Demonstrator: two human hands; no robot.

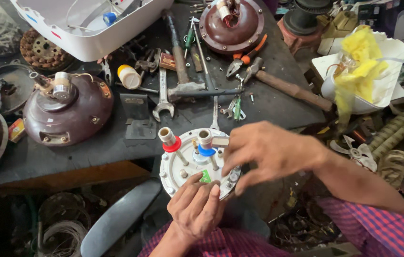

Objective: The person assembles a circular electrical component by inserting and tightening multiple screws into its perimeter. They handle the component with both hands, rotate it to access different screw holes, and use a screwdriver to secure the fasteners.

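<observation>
Right now your left hand [196, 205] braces the round white flange plate [183, 173] from six o'clock, steadying it at the dark surface's [278, 102] near edge, while your right hand [264, 151] pinches its three-o'clock rim.

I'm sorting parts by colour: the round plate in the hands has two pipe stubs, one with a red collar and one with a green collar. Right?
Not quite. The head view shows the plate with two stubs, but the collars are red and blue, not green. Both hands, left and right, touch the plate.
</observation>
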